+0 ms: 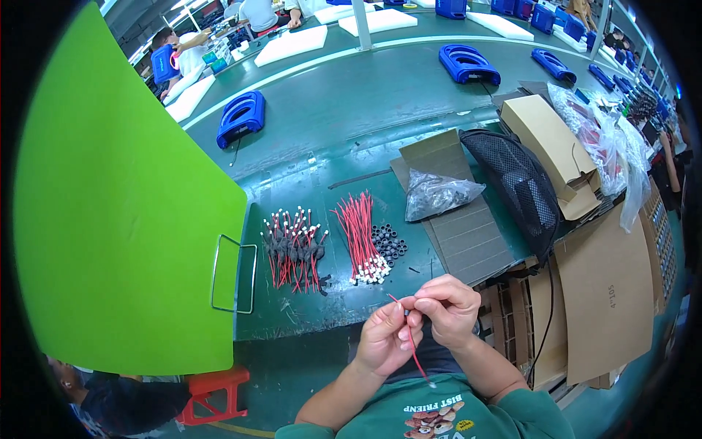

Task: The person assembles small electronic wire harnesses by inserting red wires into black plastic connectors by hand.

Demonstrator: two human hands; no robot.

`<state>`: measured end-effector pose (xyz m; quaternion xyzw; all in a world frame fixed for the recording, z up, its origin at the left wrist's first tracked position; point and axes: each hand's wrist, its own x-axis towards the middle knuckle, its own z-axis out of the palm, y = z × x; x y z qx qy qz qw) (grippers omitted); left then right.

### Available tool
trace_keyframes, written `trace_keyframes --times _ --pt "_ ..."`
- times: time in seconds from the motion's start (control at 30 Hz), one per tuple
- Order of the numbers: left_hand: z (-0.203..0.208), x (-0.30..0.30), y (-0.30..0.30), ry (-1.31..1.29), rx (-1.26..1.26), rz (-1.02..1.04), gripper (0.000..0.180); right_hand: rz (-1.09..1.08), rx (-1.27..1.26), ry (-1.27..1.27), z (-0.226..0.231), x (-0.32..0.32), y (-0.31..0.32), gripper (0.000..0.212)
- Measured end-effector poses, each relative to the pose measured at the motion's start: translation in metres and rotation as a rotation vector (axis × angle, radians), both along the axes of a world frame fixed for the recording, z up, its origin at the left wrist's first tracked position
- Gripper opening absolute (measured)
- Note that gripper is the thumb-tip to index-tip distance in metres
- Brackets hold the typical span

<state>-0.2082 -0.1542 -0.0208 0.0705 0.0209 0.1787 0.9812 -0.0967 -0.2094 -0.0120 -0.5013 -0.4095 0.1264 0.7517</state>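
1. Left hand (386, 338) pinched on thin red wire (414, 348), just off the near edge of the green bench (329, 124).
2. Right hand (451, 306) closed on same wire's upper part, fingertips touching left.
3. Bundle of red wires with white plugs (361, 235) near the front edge; small black rings (388, 242) beside; finished red-and-black wire pile (294, 247) leftward.

Green workbench with wire parts

The bench (307, 146) carries red wire bundles (360, 235), finished pieces (294, 249), black rings (388, 243), a plastic bag (439, 194) on cardboard (468, 234) near its right edge.
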Motion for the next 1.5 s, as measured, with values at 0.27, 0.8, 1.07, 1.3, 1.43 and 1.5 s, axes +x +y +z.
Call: trace_keyframes --times 0.27,0.8,1.07,1.3,1.43,1.5 --pt "-0.006 0.003 -0.007 -0.090 -0.082 0.002 0.029 0.071 -0.026 0.487 -0.004 0.001 0.010 0.029" --pt "0.007 -0.004 0.028 0.343 0.587 0.502 0.021 0.491 -0.451 0.276 0.020 -0.007 -0.028 0.012" --pt "0.018 -0.007 0.034 0.339 0.533 0.518 0.023 0.553 -0.547 0.176 0.008 -0.012 -0.027 0.020" --pt "0.016 -0.016 0.036 0.437 0.663 0.240 0.011 0.299 -0.357 0.169 0.010 0.004 -0.026 0.013" --pt "0.001 -0.016 0.032 0.396 0.789 0.032 0.013 0.404 -0.176 0.226 0.006 0.003 -0.021 0.013" --pt "0.001 -0.014 0.024 0.411 0.758 0.051 0.014 0.392 -0.180 0.283 0.005 0.002 -0.023 0.011"
